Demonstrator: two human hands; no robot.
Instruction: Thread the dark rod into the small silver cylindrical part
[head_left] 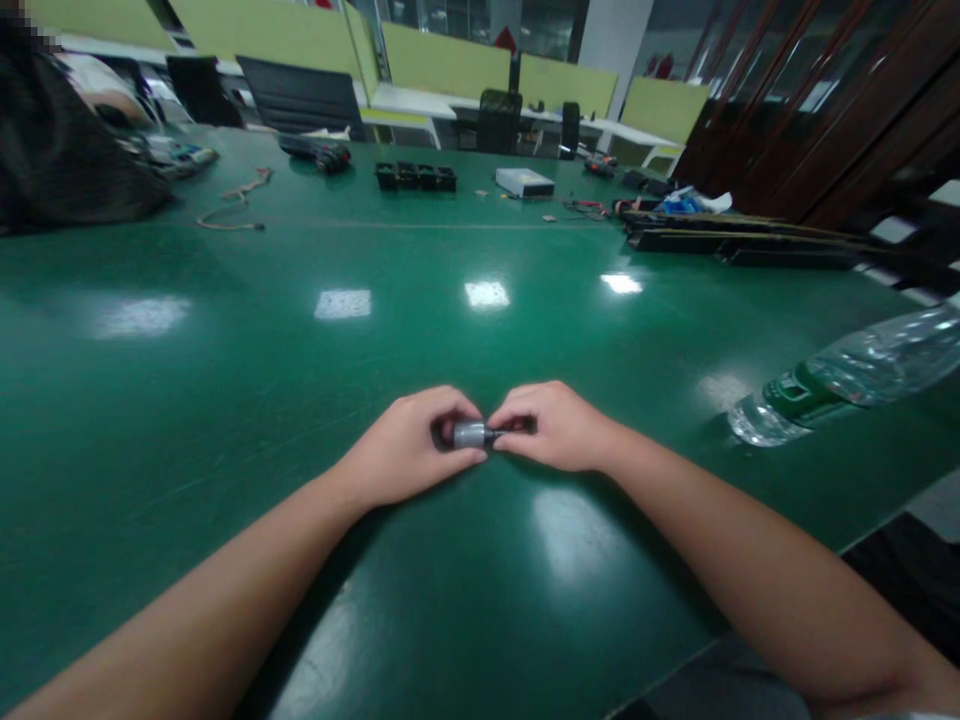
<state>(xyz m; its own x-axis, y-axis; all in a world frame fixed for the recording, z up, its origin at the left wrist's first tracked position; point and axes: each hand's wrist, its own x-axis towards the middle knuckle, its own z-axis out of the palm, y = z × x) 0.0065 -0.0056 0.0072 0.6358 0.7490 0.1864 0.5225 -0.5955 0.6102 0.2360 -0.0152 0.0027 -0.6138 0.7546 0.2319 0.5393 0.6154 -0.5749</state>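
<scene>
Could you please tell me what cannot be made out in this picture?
All in the head view:
Small grey cylinder: left end lost in the dark curl of the left hand; any markings blurred.
Dark piece at its right end: largely hidden by the right hand, shape unclear.
Bottle: top end cut off by the right edge; label print blurred.
Red item across the table: too small to identify.

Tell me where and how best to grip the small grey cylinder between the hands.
Probably pinch the grey cylinder around its middle, the left hand coming from the left: its body looks round and points left to right, its narrower dark end toward the right hand.
</scene>
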